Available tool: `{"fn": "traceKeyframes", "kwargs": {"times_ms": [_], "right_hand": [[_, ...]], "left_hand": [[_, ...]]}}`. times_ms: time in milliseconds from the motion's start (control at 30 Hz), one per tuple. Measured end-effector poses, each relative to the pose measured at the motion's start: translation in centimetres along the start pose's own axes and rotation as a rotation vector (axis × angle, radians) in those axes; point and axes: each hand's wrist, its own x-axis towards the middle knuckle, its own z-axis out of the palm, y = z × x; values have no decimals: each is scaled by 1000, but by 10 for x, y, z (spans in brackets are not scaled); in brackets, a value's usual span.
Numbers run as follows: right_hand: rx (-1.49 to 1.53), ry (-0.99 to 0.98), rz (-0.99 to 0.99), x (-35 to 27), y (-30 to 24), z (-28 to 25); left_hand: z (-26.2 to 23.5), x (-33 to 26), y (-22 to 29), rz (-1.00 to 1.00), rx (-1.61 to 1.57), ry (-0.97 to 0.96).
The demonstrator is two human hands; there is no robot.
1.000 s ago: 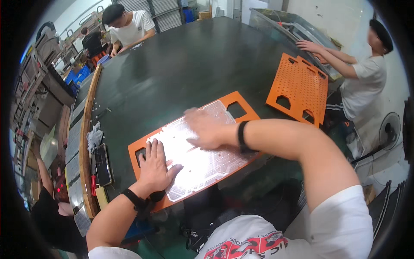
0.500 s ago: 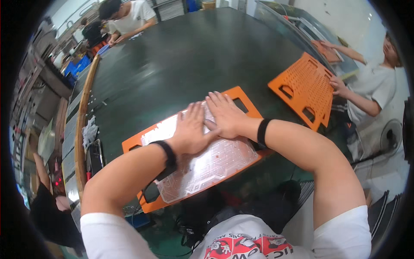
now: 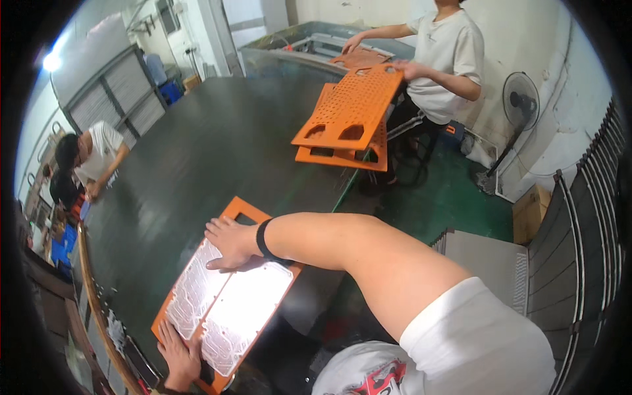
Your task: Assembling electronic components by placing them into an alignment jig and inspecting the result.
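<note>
circuit-patterned sheet [image 3: 253,303] is lying on an orange board [image 3: 230,209] at the near edge of the dark table [image 3: 197,145], glare washing out a good chunk of it. there's a thin line down the middle, can't really tell if it's one piece or two. the person's right hand [image 3: 232,245] is palm down across the far end, grip spread flat with the fingers fanned out, black wristband [image 3: 262,240] just behind it. left hand [image 3: 181,359] is at the near left corner, grip loose too, fingers stretched out over the board's edge.

over at the table's right side a co-worker [image 3: 447,52] has one hand on the upper of two overlapping perforated orange boards [image 3: 349,105], near a big gray tub [image 3: 283,64]. another person [image 3: 105,145] leans over the far left edge.
</note>
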Motion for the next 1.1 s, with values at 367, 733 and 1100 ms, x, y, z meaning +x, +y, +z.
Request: {"fn": "traceKeyframes", "kwargs": {"times_ms": [367, 733, 1100], "right_hand": [[-192, 103, -1, -45, 59, -14], [43, 30, -370, -139, 85, -7], [77, 173, -275, -161, 73, -20]], "left_hand": [[25, -46, -59, 258, -23, 246], [-4, -129, -23, 341, -42, -68], [41, -117, -52, 320, -195, 352]]}}
